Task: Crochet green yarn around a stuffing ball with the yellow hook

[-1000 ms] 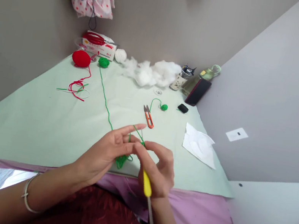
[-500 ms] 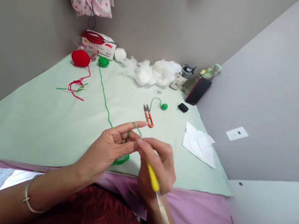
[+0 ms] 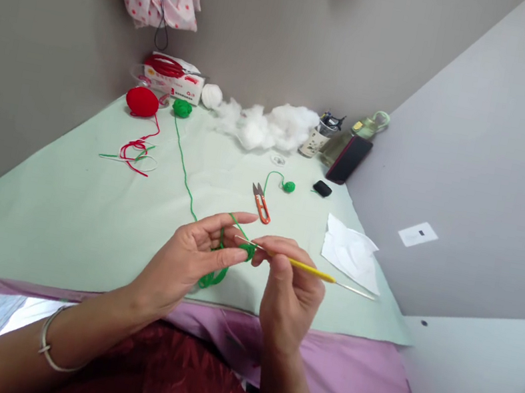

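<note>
My left hand [image 3: 205,247] pinches a small green crochet piece [image 3: 248,250] between thumb and fingers, with green yarn [image 3: 238,225] running over its raised index finger. In my right hand [image 3: 291,290] is a crochet hook [image 3: 313,270] with a yellow grip, held almost level. Its metal tip reaches the crochet piece beside my left fingertips; whether it passes through a stitch I cannot tell. More green yarn loops [image 3: 214,276] hang below my left palm. From there a strand runs back to the green yarn ball [image 3: 182,108].
Orange thread snips [image 3: 261,204] lie just beyond my hands, near a small green crocheted ball [image 3: 288,187]. Red yarn [image 3: 141,102], white stuffing [image 3: 267,127], a pen cup [image 3: 317,140] and a phone [image 3: 349,160] stand along the back. White paper [image 3: 351,253] lies at the right.
My right hand has turned and shifted slightly right, swinging the hook from pointing steeply down toward me to nearly level. The green crochet piece now shows at my left fingertips.
</note>
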Motion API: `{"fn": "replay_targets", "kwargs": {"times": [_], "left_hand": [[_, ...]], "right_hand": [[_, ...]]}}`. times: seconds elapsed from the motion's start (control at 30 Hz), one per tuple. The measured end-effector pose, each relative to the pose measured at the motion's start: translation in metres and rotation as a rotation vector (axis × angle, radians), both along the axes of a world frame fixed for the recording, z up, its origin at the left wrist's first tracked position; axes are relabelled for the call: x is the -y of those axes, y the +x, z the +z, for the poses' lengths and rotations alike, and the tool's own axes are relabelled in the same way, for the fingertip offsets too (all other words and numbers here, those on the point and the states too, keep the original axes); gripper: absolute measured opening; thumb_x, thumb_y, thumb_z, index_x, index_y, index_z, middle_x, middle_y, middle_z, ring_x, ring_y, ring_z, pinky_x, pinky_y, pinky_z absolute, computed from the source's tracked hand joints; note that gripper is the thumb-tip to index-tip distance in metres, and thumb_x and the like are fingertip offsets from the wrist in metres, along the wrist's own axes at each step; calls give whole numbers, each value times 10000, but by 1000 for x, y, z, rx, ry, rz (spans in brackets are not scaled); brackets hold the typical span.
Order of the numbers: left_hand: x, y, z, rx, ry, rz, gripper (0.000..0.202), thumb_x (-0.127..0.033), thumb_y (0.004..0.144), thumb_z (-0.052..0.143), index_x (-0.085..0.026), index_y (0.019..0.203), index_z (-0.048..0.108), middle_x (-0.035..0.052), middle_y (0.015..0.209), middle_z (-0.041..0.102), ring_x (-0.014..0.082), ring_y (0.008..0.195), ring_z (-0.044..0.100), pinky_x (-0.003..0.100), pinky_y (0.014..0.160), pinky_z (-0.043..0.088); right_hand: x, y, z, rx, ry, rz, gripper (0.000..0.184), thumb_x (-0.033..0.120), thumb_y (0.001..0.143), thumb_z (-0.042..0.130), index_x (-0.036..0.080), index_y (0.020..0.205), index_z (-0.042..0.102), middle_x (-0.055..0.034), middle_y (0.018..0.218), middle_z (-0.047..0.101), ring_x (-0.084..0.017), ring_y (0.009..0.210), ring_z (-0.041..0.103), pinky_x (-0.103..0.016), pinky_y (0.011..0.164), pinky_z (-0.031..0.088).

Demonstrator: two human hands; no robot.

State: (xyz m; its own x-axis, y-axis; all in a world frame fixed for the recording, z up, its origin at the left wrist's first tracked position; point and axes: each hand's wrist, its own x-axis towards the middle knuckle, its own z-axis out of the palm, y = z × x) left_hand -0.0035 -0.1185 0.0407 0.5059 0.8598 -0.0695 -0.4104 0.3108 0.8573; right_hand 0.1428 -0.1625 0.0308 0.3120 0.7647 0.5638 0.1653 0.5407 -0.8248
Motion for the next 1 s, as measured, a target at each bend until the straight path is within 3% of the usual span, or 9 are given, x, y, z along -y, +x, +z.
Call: {"fn": "replay_targets", "kwargs": {"times": [0.17, 0.3, 0.43, 0.63, 0.7, 0.77, 0.87, 1.0], "left_hand": [[-1, -2, 2, -63, 11, 6, 372, -254, 824, 821, -324, 1185, 772, -19, 874, 608, 112, 837, 573, 212, 718, 453], [-1, -3, 2, -107, 28, 2, 374, -269, 837, 801, -326, 1205, 760, -16, 888, 577, 118, 830, 547, 216, 658, 426], [-1, -5, 1, -162, 98, 35, 377, -274, 855, 779, -341, 1225, 746, -22, 884, 570, 121, 820, 537, 230, 677, 432], [3, -6, -1, -277, 247, 141, 412, -222, 863, 773, -346, 1255, 738, -32, 881, 614, 126, 913, 565, 261, 937, 417], [3, -4, 0, -185, 141, 102, 439, -249, 840, 803, -336, 1265, 734, -35, 860, 626, 121, 882, 565, 255, 909, 429], [1, -2, 2, -29, -57, -19, 468, -291, 815, 828, -292, 1272, 730, -23, 848, 651, 121, 837, 575, 255, 856, 455], [-4, 0, 4, 123, -275, -128, 457, -289, 785, 847, -205, 1224, 753, 0, 823, 674, 119, 802, 592, 276, 878, 485], [-6, -1, 4, 98, -221, -69, 415, -231, 802, 830, -229, 1212, 764, -19, 827, 661, 107, 827, 607, 260, 920, 476]], "right_hand": [[0, 7, 0, -140, -57, 86, 200, 278, 1032, 535, 211, 973, 714, -46, 898, 768, -140, 666, 686, -305, 628, 584], [3, 11, 2, -108, -49, 122, 231, 240, 1052, 489, 219, 999, 713, -34, 916, 769, -137, 692, 708, -307, 658, 598], [10, 11, 6, 149, 14, 14, 251, 171, 1043, 471, 236, 1069, 712, -31, 942, 758, -152, 746, 719, -330, 693, 600], [13, 8, -1, 585, 207, -122, 280, 105, 992, 532, 230, 1192, 681, -72, 1021, 753, -195, 931, 733, -342, 765, 623], [13, 6, -6, 734, 247, -227, 323, 87, 960, 593, 240, 1224, 698, -85, 1055, 733, -203, 968, 724, -334, 771, 621], [12, 4, -9, 792, 277, -305, 363, 70, 938, 622, 266, 1229, 716, -86, 1085, 715, -211, 994, 716, -337, 777, 616], [9, 3, -6, 572, 240, -258, 311, 83, 967, 574, 264, 1162, 734, -62, 991, 716, -193, 902, 704, -344, 750, 599], [5, 3, 4, 155, 98, -97, 244, 151, 1017, 516, 254, 1032, 737, -17, 830, 690, -157, 723, 649, -325, 656, 563]]}}
